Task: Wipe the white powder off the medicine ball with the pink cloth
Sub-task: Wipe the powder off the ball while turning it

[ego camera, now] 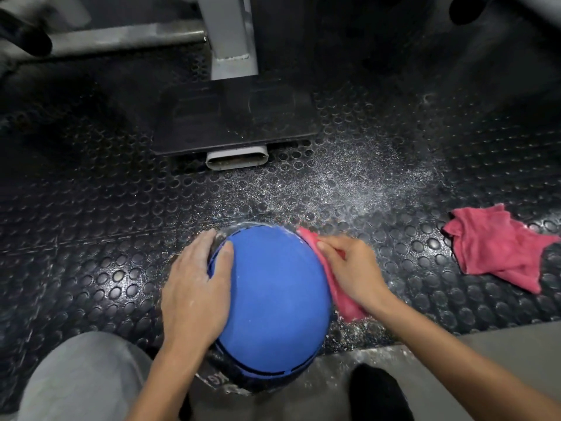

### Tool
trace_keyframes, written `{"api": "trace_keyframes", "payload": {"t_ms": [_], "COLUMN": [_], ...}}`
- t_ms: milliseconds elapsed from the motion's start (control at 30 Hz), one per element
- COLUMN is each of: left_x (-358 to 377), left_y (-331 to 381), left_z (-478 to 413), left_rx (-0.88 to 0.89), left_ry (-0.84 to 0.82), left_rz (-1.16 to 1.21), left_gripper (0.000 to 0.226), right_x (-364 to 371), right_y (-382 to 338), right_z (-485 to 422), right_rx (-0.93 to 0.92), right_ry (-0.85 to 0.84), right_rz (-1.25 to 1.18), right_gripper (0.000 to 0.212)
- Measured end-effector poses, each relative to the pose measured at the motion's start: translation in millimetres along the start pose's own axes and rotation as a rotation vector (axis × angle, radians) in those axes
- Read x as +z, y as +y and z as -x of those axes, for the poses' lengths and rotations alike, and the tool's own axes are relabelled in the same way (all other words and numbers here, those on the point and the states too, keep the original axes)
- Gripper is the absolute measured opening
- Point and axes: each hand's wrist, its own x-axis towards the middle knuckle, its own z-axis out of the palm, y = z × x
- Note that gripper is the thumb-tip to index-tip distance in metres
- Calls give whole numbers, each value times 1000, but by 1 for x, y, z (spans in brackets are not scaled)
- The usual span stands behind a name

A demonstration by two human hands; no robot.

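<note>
"Right hand [349, 268] first: what is it doing?"

"Its fingers are bunched on the crumpled pink cloth [346, 308], pressing it against the right flank of the round blue rubber medicine ball [273, 296], which sits at the lower centre of the frame."

"And the left hand [194, 287]?"

"Laid flat with straight fingers on the ball's left side, holding nothing and seemingly steadying it. So the ball sits between the two hands, directly left of the cloth hand."

"Which way should the wipe go, then?"

"A thin streak of white powder [283, 230] shows on the ball's far upper rim, just beyond the right fingertips. The cloth probably needs to travel up and leftward over the crown. The right hand is the nearer one to that streak, and the top facing the camera looks mostly clean."

"Anything farther out?"

"More white grains [349, 177] dust the black studded rubber floor mat [91, 208] past the ball, toward centre right. A second pink rag [498, 250] lies loose at the right edge, well apart from both hands. A grey metal post [233, 41] stands at top centre."
</note>
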Motion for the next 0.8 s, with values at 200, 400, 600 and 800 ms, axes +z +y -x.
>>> {"api": "trace_keyframes", "payload": {"t_ms": [200,400,600,800], "left_x": [3,3,7,5], "left_y": [-8,-8,-8,-7], "left_z": [14,24,24,24], "left_rx": [50,45,98,88], "left_ry": [29,32,31,24], "left_rz": [-24,-46,-69,-55], "left_gripper": [74,76,77,77], "right_x": [8,-2,8,-5], "right_y": [-43,-16,-52,-28], "right_z": [34,3,30,0], "right_rx": [-502,-82,-562,-116], "right_ry": [44,-10,64,-56], "right_rz": [120,51,256,154], "right_gripper": [27,21,28,21]}}
